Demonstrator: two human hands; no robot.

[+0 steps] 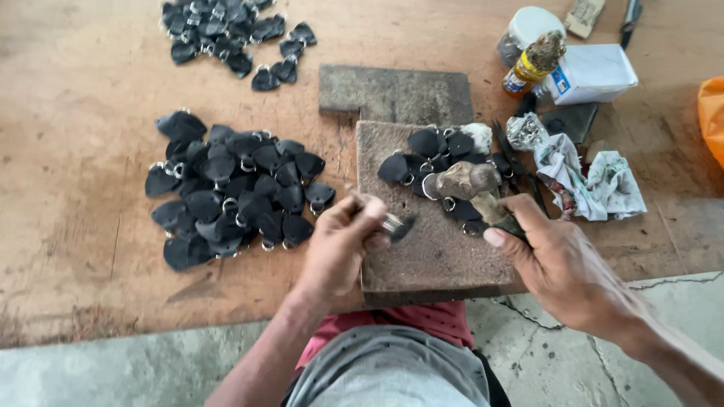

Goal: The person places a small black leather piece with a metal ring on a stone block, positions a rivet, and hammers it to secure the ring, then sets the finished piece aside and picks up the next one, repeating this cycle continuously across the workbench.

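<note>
The left hand [341,249] pinches a small metal punch [387,221] upright on a black leather piece [402,227] lying on a worn wooden block [430,249]. The right hand [562,267] holds a wooden-handled hammer [469,183] above the block. A heap of black leather tags with metal rings [234,196] lies on the brown tabletop [75,151].

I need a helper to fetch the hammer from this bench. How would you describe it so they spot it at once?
Find the rough stone slab at the near edge of the wooden table. Over its right side, the right hand grips a handle. The hammer has a worn, dull metal head, unlike the flat black leather pieces with rings under it.
</note>
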